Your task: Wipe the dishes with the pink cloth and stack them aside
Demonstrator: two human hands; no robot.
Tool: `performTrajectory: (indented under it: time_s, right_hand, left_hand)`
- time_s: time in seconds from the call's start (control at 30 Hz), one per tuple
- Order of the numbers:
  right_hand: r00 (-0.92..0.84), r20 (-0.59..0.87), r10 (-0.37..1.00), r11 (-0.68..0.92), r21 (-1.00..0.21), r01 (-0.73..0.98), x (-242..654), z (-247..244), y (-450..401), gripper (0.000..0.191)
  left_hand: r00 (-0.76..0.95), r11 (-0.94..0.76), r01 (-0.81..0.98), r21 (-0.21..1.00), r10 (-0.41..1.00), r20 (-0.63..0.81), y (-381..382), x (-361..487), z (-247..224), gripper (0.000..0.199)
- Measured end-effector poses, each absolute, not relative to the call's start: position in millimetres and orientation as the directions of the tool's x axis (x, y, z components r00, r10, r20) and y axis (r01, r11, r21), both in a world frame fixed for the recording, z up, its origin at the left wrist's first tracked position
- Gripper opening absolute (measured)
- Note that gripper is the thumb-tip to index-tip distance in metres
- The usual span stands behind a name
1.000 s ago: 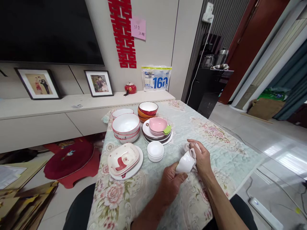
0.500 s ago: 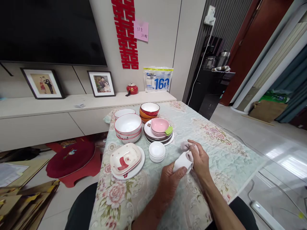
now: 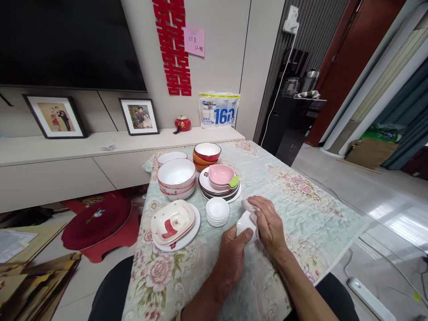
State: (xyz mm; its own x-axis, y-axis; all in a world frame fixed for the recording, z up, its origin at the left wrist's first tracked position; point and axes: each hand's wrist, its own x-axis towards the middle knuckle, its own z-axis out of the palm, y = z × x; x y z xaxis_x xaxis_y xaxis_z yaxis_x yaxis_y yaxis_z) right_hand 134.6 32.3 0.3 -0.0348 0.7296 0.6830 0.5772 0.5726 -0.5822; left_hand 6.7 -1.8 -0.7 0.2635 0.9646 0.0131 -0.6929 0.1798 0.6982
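Left hand (image 3: 233,250) pinches a small white dish (image 3: 245,224), thumb on top, over the bench (image 3: 261,174); right hand (image 3: 270,226), fingers close together, presses a bunched pale cloth (image 3: 248,205) to its right side. From that dish: stacked little white saucers (image 3: 217,209) near at ten o'clock, red-patterned dish (image 3: 172,220) on a white plate (image 3: 196,220) at nine, pink bowl (image 3: 221,174) atop stacked plates (image 3: 204,179) at eleven.

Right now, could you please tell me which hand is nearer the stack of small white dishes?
Left: the left hand is just in front of the dish stack, slightly right; the right hand is farther right.
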Motion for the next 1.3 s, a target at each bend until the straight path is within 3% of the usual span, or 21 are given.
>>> performTrajectory:
  time_s: [0.1,0.2,0.27,0.37,0.47,0.53,0.7,0.77,0.9,1.1,1.17,1.3]
  right_hand:
    - [0.248,0.502,0.828,0.362,-0.818,0.447,142.9,-1.9,39.6,0.037]
    - [0.357,0.368,0.858,0.245,-0.906,0.346,144.0,-3.5,39.8,0.041]
    - [0.296,0.466,0.834,0.331,-0.851,0.407,139.2,-3.4,35.1,0.038]
    - [0.015,0.661,0.751,0.557,-0.645,0.523,127.8,-1.0,25.6,0.034]
    - [-0.179,0.715,0.676,0.672,-0.499,0.547,122.0,1.5,22.5,0.034]
    - [-0.145,0.712,0.687,0.653,-0.517,0.553,125.6,1.5,26.7,0.031]
    - [0.212,0.549,0.808,0.396,-0.774,0.494,149.8,-5.5,43.9,0.027]
    - [0.303,0.490,0.817,0.321,-0.824,0.468,154.9,-7.7,45.0,0.027]
    - [0.290,0.594,0.750,0.402,-0.758,0.514,146.4,-4.3,33.4,0.024]
    - [-0.087,0.728,0.680,0.628,-0.519,0.580,133.7,6.2,20.0,0.030]
    - [-0.042,0.717,0.695,0.592,-0.539,0.599,139.9,5.2,25.2,0.027]
    - [0.213,0.577,0.789,0.385,-0.734,0.559,156.3,-2.2,38.6,0.027]
  left_hand:
    - [0.308,0.224,-0.700,0.678,0.951,0.005,-4.6,7.0,2.1,0.039]
    - [0.315,0.237,-0.704,0.669,0.949,-0.004,-5.3,6.7,6.0,0.040]
    - [0.289,0.220,-0.712,0.667,0.957,-0.006,-3.9,5.9,8.9,0.040]
    - [0.233,0.167,-0.703,0.691,0.973,0.002,-0.7,4.7,11.4,0.036]
    - [0.204,0.128,-0.682,0.721,0.979,0.019,0.6,4.0,7.5,0.033]
    - [0.200,0.105,-0.650,0.753,0.979,0.036,-0.1,3.4,1.8,0.034]
    - [0.271,0.111,-0.354,0.929,0.963,-0.012,-3.1,-2.7,-4.9,0.035]
    - [0.272,0.065,-0.251,0.966,0.962,0.006,-3.1,-5.6,-3.2,0.034]
    - [0.270,0.037,-0.229,0.973,0.963,0.027,-1.5,-6.6,-2.9,0.036]
    - [0.262,0.036,-0.266,0.963,0.964,0.036,-2.4,-4.4,-3.6,0.033]
    - [0.296,0.029,-0.218,0.976,0.955,0.037,-4.1,-4.7,-1.0,0.033]
    - [0.332,-0.055,-0.088,0.995,0.940,0.082,-6.6,-4.4,2.1,0.032]
